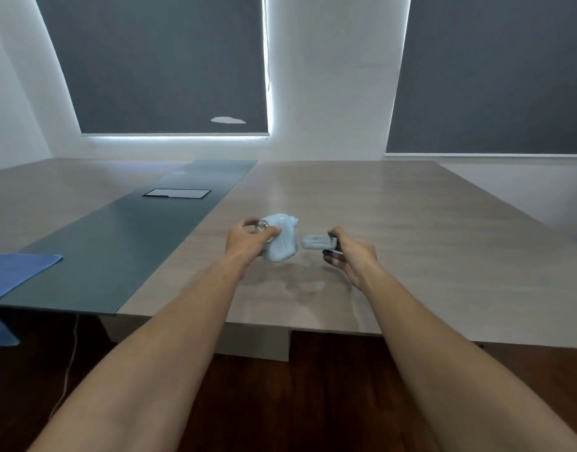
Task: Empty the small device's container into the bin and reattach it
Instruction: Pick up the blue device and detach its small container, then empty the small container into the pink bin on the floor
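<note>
Two dark blinds (156,60) behind grey table (394,223)

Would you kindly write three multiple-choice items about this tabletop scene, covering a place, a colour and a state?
1. Where does the blue cloth lie?
A. at the table's left edge
B. beside the right hand
C. on the floor

2. What colour is the small plastic device body?
A. red
B. pale blue
C. black

3. How do the device body and the small pale detached piece stand?
A. joined
B. both lying on the wooden table
C. apart, one in each hand

Answers: 1 A, it drapes over the left edge. 2 B, its shell is pale blue. 3 C, the left hand holds the body, the right hand the piece, with a gap between.
</note>
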Available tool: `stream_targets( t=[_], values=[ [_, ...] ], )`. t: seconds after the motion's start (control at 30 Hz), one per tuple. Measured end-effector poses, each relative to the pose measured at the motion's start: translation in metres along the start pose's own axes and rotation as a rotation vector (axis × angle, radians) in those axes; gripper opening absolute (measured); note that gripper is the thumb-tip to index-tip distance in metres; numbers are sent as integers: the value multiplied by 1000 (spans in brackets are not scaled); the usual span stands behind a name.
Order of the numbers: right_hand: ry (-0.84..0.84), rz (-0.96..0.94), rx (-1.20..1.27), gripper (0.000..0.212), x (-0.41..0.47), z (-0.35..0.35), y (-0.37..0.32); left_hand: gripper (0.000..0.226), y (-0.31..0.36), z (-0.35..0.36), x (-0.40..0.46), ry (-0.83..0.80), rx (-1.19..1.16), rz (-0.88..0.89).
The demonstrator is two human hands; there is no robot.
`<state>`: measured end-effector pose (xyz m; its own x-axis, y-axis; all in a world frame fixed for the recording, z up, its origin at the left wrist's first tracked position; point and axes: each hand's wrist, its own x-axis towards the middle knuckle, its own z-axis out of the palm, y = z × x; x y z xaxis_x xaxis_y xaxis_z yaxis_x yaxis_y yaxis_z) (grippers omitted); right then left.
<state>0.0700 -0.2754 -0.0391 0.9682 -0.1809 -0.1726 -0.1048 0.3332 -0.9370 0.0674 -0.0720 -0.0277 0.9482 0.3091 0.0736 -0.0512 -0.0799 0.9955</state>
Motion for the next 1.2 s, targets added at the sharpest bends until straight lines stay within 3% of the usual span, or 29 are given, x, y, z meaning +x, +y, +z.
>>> stream_targets(
  t=[0.37, 0.57, 0.7, 0.77, 0.97, 1.2],
  values=[
    [-32, -18, 17, 8, 6, -42, 1, 61, -20, 37, -6, 104, 307, 102],
    [-7, -37, 93, 41, -7, -66, -12, 74, 5, 45, -19, 109, 475, 147],
    [49, -94, 111, 27, -28, -93, -36, 63, 36, 67, -44, 99, 569, 307],
    [76, -131, 107, 21, -44, -113, -51, 57, 52, 84, -61, 43, 529, 352],
    [172, -236, 105, 40, -112, -197, -85, 48, 76, 158, -131, -203, 427, 406],
    [340, -240, 49, 15, -204, -326, -80, 42, 44, 255, -244, -573, 350, 376]
  ],
)
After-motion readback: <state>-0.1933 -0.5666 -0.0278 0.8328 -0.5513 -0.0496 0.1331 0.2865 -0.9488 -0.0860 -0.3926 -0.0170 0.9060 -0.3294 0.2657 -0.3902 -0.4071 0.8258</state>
